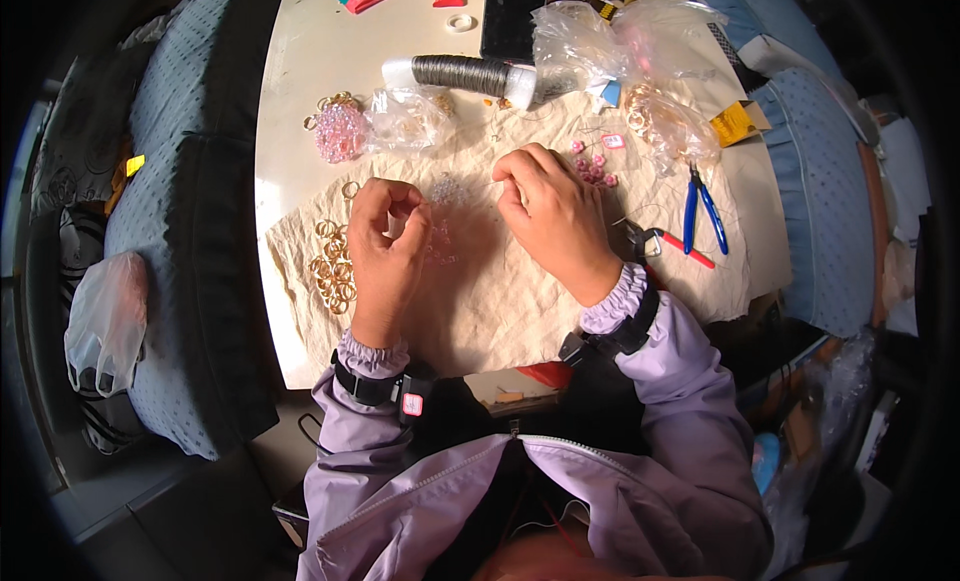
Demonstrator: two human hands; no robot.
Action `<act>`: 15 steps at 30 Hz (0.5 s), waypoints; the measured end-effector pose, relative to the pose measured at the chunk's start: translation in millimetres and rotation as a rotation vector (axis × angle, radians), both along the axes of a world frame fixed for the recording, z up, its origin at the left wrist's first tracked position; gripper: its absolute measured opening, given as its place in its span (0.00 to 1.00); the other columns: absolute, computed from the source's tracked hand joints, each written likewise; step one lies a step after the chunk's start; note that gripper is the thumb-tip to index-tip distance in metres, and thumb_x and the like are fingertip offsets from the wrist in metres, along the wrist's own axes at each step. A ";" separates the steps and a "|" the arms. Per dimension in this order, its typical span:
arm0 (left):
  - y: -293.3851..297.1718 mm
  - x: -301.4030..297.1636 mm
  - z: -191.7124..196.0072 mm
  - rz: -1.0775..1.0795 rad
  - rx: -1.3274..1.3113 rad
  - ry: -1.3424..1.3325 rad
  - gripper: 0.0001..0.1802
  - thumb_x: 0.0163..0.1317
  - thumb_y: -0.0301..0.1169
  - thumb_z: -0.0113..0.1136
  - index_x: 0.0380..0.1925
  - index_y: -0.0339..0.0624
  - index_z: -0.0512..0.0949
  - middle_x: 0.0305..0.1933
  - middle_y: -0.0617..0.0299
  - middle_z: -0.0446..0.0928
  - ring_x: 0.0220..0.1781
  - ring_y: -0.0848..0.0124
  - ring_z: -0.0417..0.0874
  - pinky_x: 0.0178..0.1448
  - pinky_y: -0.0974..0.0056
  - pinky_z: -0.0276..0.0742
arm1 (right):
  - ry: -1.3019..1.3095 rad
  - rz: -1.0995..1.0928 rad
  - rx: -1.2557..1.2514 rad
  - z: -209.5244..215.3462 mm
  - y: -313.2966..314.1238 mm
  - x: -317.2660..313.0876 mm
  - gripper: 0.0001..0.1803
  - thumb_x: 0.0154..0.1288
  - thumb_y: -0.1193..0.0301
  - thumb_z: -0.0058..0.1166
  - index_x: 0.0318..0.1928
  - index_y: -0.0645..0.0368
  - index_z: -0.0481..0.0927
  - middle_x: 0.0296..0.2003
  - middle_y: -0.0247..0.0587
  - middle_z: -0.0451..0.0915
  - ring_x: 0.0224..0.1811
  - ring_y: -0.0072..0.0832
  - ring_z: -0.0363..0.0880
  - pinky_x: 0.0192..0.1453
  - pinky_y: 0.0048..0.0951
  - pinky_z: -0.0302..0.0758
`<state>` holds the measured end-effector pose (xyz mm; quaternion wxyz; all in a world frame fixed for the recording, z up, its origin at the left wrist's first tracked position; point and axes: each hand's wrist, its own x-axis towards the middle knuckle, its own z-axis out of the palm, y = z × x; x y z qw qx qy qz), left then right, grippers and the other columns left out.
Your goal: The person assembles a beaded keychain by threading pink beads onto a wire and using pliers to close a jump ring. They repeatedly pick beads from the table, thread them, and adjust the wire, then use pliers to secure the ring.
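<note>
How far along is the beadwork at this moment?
One pink beaded piece with gold rings lies finished-looking at the table's far left. In hand: the left hand and right hand pinch at a small clear beaded piece over the cream cloth; whether wire is held is too fine to tell. Much seems left: loose gold rings, pink beads and a full wire spool remain unused.

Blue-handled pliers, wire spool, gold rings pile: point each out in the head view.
blue-handled pliers (706, 213): head view, on the blue handles, right of the hands.
wire spool (462, 74): head view, on the dark wound middle.
gold rings (333, 266): head view, middle of the pile on the cloth, beside the left hand (388, 243).
</note>
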<state>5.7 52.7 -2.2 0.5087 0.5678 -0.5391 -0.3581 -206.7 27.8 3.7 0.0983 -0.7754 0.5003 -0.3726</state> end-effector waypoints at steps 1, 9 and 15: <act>0.9 0.4 0.4 -0.010 -0.002 0.101 0.04 0.65 0.22 0.65 0.37 0.38 0.79 0.38 0.67 0.75 0.38 0.78 0.74 0.45 0.70 0.73 | 0.000 -0.036 0.010 0.4 0.0 -2.8 0.09 0.67 0.79 0.59 0.46 0.54 0.80 0.44 0.41 0.82 0.49 0.46 0.85 0.51 0.47 0.83; 2.8 4.9 0.7 -0.037 -0.009 0.109 0.03 0.66 0.22 0.64 0.37 0.41 0.79 0.37 0.70 0.75 0.36 0.81 0.70 0.42 0.72 0.69 | -0.269 -0.141 0.070 12.5 -10.1 -38.5 0.09 0.74 0.82 0.55 0.50 0.62 0.84 0.46 0.44 0.84 0.50 0.41 0.84 0.55 0.37 0.80; 1.7 7.1 -3.6 -0.043 -0.028 0.105 0.03 0.65 0.24 0.65 0.36 0.41 0.80 0.36 0.70 0.75 0.36 0.80 0.69 0.42 0.71 0.66 | 0.058 -0.031 0.023 21.2 0.7 -68.2 0.09 0.69 0.76 0.64 0.48 0.58 0.85 0.50 0.44 0.85 0.59 0.47 0.80 0.66 0.44 0.77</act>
